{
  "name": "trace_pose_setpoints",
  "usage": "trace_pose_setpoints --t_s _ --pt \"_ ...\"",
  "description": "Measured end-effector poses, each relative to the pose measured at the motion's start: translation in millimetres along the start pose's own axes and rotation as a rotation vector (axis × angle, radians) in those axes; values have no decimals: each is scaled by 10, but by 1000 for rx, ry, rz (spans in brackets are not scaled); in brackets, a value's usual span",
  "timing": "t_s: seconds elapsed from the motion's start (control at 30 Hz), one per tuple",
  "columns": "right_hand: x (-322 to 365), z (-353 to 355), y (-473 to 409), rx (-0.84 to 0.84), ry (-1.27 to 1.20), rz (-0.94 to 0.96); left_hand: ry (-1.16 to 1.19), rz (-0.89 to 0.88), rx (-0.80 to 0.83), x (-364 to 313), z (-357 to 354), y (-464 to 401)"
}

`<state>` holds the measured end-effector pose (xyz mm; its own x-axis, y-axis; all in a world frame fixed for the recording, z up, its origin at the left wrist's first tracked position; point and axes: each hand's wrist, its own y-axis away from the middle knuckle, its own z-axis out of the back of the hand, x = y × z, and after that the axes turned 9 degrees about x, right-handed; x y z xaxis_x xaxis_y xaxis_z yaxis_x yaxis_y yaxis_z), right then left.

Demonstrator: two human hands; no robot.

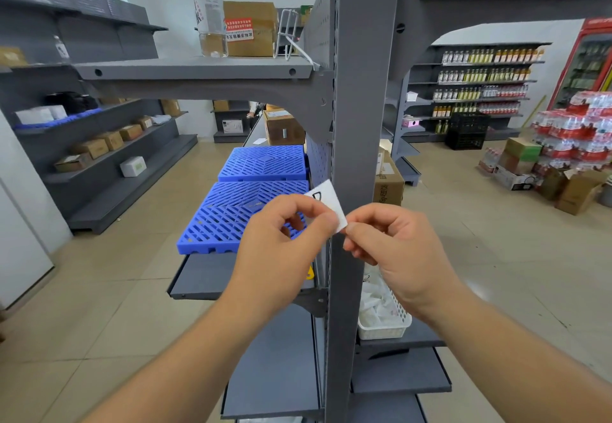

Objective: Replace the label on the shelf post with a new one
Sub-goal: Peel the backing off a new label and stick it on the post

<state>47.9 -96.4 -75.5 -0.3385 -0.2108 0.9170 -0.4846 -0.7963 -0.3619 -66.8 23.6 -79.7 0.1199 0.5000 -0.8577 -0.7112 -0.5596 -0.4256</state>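
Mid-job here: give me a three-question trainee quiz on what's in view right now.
1. True or false: both hands pinch the white label.
2. The blue grid mats lie on which side of the shelf post: A left, B right?
3. What container sits on the shelf to the post's right, below the right hand?

Key: 1 true, with the left hand too. 2 A. 3 a white basket.

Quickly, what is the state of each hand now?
Left hand: closed, pinching the white label.
Right hand: closed, pinching the label's lower corner.
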Motion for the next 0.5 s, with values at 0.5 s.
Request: trace_pose_setpoints --t_s 0.5 --pt "-55 63 26 10 185 90 -105 -63 29 -64 -36 38"
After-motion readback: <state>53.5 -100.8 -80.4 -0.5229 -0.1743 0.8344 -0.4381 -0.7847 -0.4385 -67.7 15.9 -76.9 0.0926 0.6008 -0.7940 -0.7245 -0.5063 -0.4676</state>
